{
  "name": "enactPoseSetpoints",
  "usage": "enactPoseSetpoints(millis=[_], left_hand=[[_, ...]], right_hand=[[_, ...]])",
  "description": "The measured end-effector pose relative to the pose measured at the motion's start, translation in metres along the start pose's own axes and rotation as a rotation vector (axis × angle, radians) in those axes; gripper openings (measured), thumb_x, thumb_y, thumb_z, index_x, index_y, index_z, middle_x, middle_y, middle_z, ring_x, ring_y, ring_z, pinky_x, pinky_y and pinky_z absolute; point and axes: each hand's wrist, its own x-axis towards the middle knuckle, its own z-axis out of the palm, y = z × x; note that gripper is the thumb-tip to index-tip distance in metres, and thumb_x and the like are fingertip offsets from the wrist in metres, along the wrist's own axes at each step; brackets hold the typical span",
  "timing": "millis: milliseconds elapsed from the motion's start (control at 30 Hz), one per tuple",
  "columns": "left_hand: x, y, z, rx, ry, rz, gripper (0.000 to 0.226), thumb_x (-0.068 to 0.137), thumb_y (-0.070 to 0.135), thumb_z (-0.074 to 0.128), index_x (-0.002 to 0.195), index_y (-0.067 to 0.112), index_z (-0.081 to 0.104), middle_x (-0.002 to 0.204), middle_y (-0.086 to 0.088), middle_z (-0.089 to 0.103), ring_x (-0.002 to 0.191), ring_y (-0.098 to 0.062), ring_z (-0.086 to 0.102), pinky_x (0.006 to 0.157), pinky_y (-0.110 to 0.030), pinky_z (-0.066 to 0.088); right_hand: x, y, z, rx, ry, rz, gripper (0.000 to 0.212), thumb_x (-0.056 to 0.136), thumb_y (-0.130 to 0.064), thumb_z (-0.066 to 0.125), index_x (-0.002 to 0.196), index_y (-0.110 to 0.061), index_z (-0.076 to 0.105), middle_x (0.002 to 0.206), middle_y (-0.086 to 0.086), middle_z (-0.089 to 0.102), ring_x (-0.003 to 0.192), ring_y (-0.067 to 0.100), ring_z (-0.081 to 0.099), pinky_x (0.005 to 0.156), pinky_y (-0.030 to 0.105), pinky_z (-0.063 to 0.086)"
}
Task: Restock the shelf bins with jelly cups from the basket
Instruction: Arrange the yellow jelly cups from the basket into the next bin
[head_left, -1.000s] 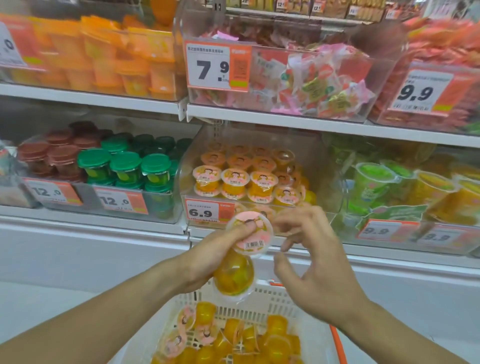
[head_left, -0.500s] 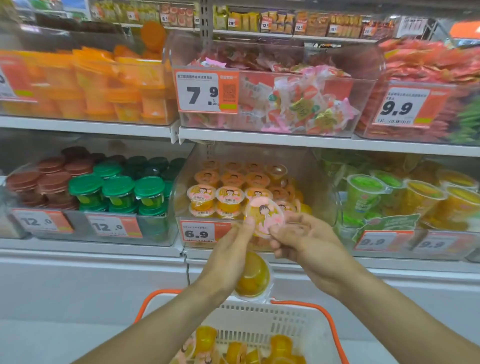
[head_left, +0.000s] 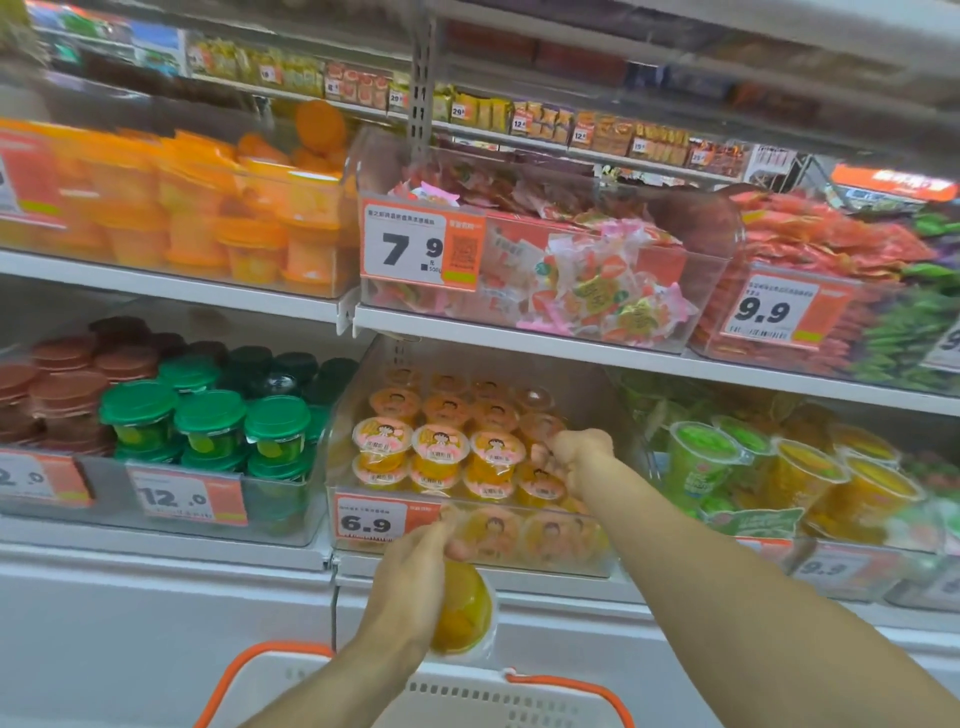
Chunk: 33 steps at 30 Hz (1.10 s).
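Your right hand (head_left: 574, 457), which was meeting the left over a cup in front of the shelf a moment ago, is now reaching into the clear bin (head_left: 470, 530) marked 6.9, fingers curled at the right end of the front row as if setting a jelly cup down, though you cannot tell whether it is gripping one. Your left hand (head_left: 415, 582) is holding the next jelly cup (head_left: 462, 613) just above the white basket (head_left: 452, 696), so restocking is moving along. That cup is clear-walled with orange-yellow fruit jelly, hanging tilted under your fingers.
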Motion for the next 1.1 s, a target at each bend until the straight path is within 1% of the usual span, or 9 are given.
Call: enactPoseSetpoints(millis=[100,233,367,500,633,733,867,967,1100], left_hand=[[0.003,0.000,-0.001,-0.011,-0.006,-0.029,0.046,0.097,0.046,0.053,0.087,0.006,0.071,0.106,-0.006,0.065,0.090,-0.014,0.055,0.068,-0.028,0.033],[0.003,-0.002,-0.001,0.036,-0.001,-0.021,0.047,0.099,0.044,0.049,0.093,0.003,0.071,0.103,-0.004,0.064,0.086,-0.010,0.052,0.062,-0.022,0.028],[0.005,-0.004,-0.003,0.005,-0.007,-0.031,0.045,0.100,0.041,0.050,0.090,0.003,0.072,0.103,-0.006,0.065,0.089,-0.014,0.055,0.064,-0.024,0.031],[0.007,-0.003,-0.007,-0.092,-0.025,-0.065,0.034,0.096,0.034,0.057,0.078,0.008,0.070,0.101,-0.011,0.069,0.094,-0.024,0.061,0.071,-0.032,0.042],[0.005,-0.001,-0.009,-0.109,-0.082,-0.077,0.017,0.090,0.028,0.066,0.092,0.012,0.072,0.102,-0.009,0.070,0.099,-0.027,0.064,0.099,-0.049,0.049],[-0.002,0.004,-0.008,-0.046,-0.053,0.043,0.014,0.090,0.025,0.070,0.098,0.014,0.067,0.099,-0.004,0.072,0.098,-0.023,0.066,0.098,-0.047,0.050],[-0.014,0.014,-0.014,0.065,-0.038,0.429,0.033,0.080,0.029,0.080,0.107,0.029,0.060,0.102,0.009,0.072,0.100,-0.010,0.068,0.084,-0.030,0.055],[-0.021,0.015,-0.017,0.230,-0.126,0.629,0.051,0.074,0.023,0.086,0.114,0.037,0.058,0.106,0.021,0.070,0.104,0.002,0.064,0.086,-0.017,0.051],[-0.025,0.013,-0.015,0.439,-0.201,0.830,0.062,0.069,0.021,0.090,0.117,0.042,0.056,0.115,0.030,0.063,0.114,0.007,0.058,0.093,-0.006,0.041]], right_hand=[[0.010,-0.001,0.003,-0.059,-0.013,0.007,0.014,0.090,0.014,0.055,0.101,0.007,0.059,0.048,0.006,0.064,0.044,0.018,0.065,0.085,0.043,0.060],[0.014,-0.001,0.001,-0.082,-0.001,-0.016,0.009,0.092,0.012,0.055,0.100,0.008,0.057,0.073,0.014,0.064,0.056,0.023,0.067,0.072,0.039,0.063],[0.012,0.001,-0.003,-0.169,-0.005,-0.034,0.017,0.094,-0.003,0.063,0.104,0.011,0.061,0.067,0.015,0.069,0.050,0.022,0.068,0.064,0.038,0.063],[-0.020,-0.002,-0.020,-0.546,0.076,-0.310,0.036,0.096,-0.035,0.062,0.100,0.001,0.061,0.068,0.011,0.073,0.051,0.020,0.068,0.050,0.026,0.052],[-0.094,0.011,-0.039,-0.435,-0.074,-0.604,0.016,0.094,-0.034,0.063,0.096,-0.019,0.062,0.067,-0.003,0.068,0.054,0.007,0.061,0.049,0.019,0.044],[-0.141,0.041,-0.048,-0.307,-0.404,-0.298,0.027,0.100,-0.036,0.054,0.106,-0.010,0.058,0.059,0.004,0.063,0.040,0.015,0.050,0.038,0.022,0.034],[-0.161,0.055,-0.054,-0.051,-0.741,0.252,0.059,0.096,-0.057,0.048,0.121,-0.003,0.048,0.086,0.025,0.069,0.064,0.030,0.065,0.052,0.031,0.051],[-0.162,0.053,-0.055,0.135,-0.813,0.339,0.063,0.092,-0.058,0.053,0.117,0.000,0.057,0.091,0.027,0.067,0.072,0.032,0.066,0.060,0.034,0.055],[-0.159,0.052,-0.060,0.284,-0.901,0.297,0.044,0.094,-0.041,0.058,0.111,-0.003,0.069,0.094,0.022,0.066,0.077,0.029,0.066,0.062,0.031,0.057]])
